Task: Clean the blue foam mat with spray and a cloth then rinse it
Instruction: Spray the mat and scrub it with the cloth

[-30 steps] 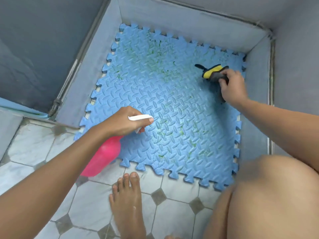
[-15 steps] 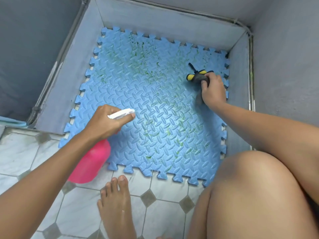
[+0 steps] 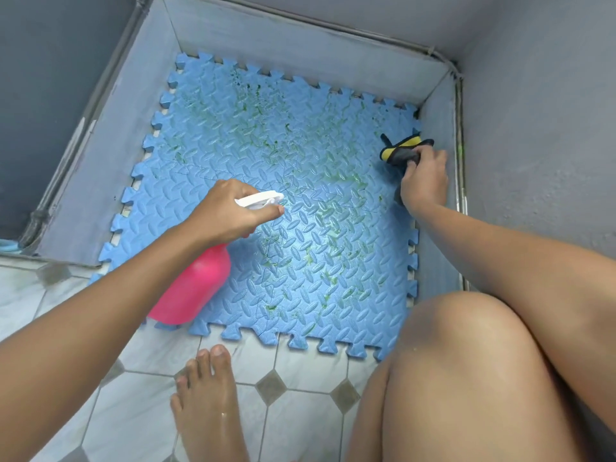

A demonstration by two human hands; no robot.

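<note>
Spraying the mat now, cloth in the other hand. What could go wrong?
The left hand aims the pink spray bottle at the middle of the blue foam mat; green stains near the far edge may get missed.
The bare foot stands on glossy floor tiles; runoff could make them slippery.

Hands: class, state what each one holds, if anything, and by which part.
Left hand grips the spray bottle at its white trigger head. Right hand grips the cloth by its near end.
</note>
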